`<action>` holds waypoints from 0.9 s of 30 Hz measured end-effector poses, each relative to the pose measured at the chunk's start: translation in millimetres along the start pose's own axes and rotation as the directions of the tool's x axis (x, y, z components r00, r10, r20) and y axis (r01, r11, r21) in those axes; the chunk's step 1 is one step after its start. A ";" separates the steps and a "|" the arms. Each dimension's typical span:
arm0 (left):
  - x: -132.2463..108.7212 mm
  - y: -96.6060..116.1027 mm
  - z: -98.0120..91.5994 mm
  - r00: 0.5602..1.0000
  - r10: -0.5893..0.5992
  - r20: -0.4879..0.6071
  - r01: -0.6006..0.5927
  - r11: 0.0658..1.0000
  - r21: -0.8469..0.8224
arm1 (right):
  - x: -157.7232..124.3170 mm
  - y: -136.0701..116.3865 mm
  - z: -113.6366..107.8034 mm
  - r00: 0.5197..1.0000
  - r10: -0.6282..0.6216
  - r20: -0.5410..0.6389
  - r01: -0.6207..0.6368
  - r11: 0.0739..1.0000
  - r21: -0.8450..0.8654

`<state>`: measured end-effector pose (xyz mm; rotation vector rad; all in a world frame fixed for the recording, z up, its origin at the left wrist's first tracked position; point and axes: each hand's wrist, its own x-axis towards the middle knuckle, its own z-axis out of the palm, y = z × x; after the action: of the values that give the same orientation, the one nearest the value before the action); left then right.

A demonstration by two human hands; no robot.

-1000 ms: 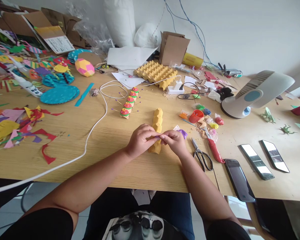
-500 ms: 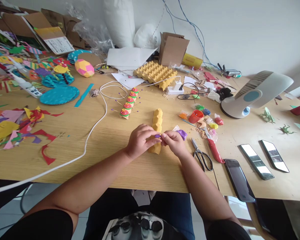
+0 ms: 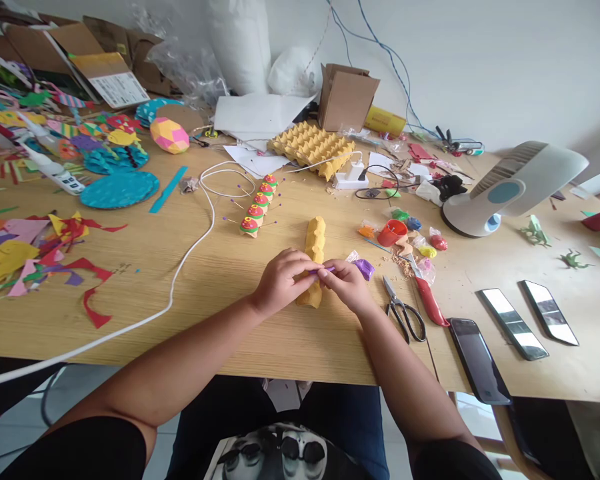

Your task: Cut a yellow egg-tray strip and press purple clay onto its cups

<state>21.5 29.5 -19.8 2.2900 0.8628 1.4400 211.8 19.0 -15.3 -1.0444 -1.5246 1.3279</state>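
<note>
Between the fingertips of both hands is a thin strip of purple modelling clay (image 3: 322, 270). My left hand (image 3: 284, 280) pinches one end, its fingers closed. The other end is in the closed fingers of my right hand (image 3: 347, 283). Under the hands lies a yellow strip of egg carton (image 3: 315, 240), its middle partly hidden by them. Just beyond my right hand sits a bag of purple clay (image 3: 364, 269). Farther off to the left stands a painted egg-carton caterpillar (image 3: 255, 212) in red and green, with purple-tipped sticks on its sides.
Scissors (image 3: 404, 312) and a red-handled knife (image 3: 431, 301) lie right of my right arm, near a phone (image 3: 480, 360). A white cable (image 3: 180, 273) crosses the table on the left. Clay bags surround a red cup (image 3: 393, 232). A fan (image 3: 510, 190) stands at the right.
The purple clay between my fingers now shows as a longer, thinner strip. My right fingers have shifted slightly and lie flatter along it. The other things on the table have not moved.
</note>
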 end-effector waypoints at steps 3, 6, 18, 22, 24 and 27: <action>0.2 0.6 0.4 1.000 -0.003 -0.004 0.003 1.000 0.011 | 0.4 4.7 -0.2 0.999 0.011 -0.037 -0.008 0.996 0.084; 0.5 0.4 1.0 1.000 -0.008 -0.015 0.008 1.000 0.013 | 0.2 5.4 -0.9 0.998 0.012 -0.067 -0.004 0.993 0.114; -1.3 -2.2 0.9 1.000 -0.021 -0.013 0.021 1.000 -0.016 | -3.0 -7.4 -0.7 0.999 -0.028 -0.015 0.025 0.984 -0.174; -1.2 -1.6 -1.0 0.999 -0.039 0.010 0.039 0.998 -0.048 | -4.3 -9.3 -0.6 1.000 0.027 -0.002 -0.027 0.983 -0.181; -0.8 -0.9 -1.8 0.999 -0.048 0.023 0.049 0.998 -0.049 | -4.2 -9.2 -0.7 1.000 0.027 0.009 -0.025 0.984 -0.176; -0.2 -0.1 -2.1 0.999 -0.051 0.019 0.051 0.998 -0.038 | -3.1 -6.9 -0.7 1.000 -0.003 0.017 0.006 0.990 -0.138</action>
<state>19.5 29.3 -19.0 2.2334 0.8742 1.3996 212.9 15.6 -8.6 -1.1172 -1.6494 1.2456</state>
